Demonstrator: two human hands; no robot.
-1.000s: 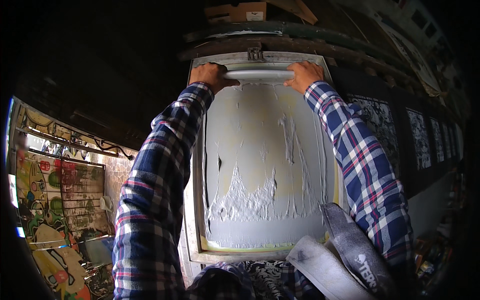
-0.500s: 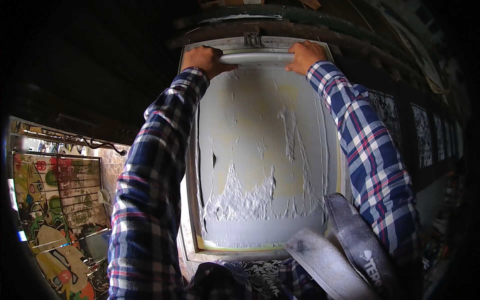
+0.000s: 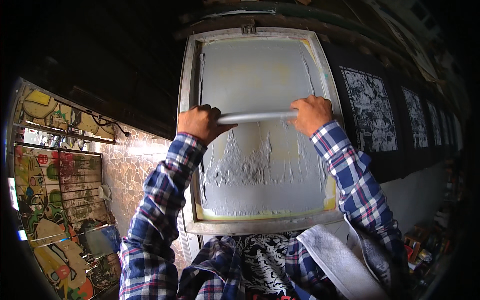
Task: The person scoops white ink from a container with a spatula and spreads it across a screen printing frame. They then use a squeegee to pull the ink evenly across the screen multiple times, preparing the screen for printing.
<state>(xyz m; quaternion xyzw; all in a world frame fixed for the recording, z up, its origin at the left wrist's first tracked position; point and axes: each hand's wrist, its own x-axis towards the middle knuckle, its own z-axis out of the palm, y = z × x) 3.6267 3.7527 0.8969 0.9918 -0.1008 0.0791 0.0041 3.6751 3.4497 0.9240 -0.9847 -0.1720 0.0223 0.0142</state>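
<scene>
My left hand and my right hand are closed around either end of a long silver-grey squeegee bar, held level across the middle of a screen in a metal frame. Grey ink coats the mesh: above the bar it looks smooth with faint yellow patches, and below it are rough ridges and streaks. Yellowish edges show at the frame's inner corners. A metal clamp sits at the frame's far edge.
Dark sheets with white prints line the right side. Painted panels and a tiled floor are at left. Dark beams run behind the frame. Grey straps hang by my body at lower right; clutter lies at far right.
Both hands and the bar have moved from the frame's far end down to mid-screen, toward me. The screen's upper part now shows smoothed grey ink behind the bar.
</scene>
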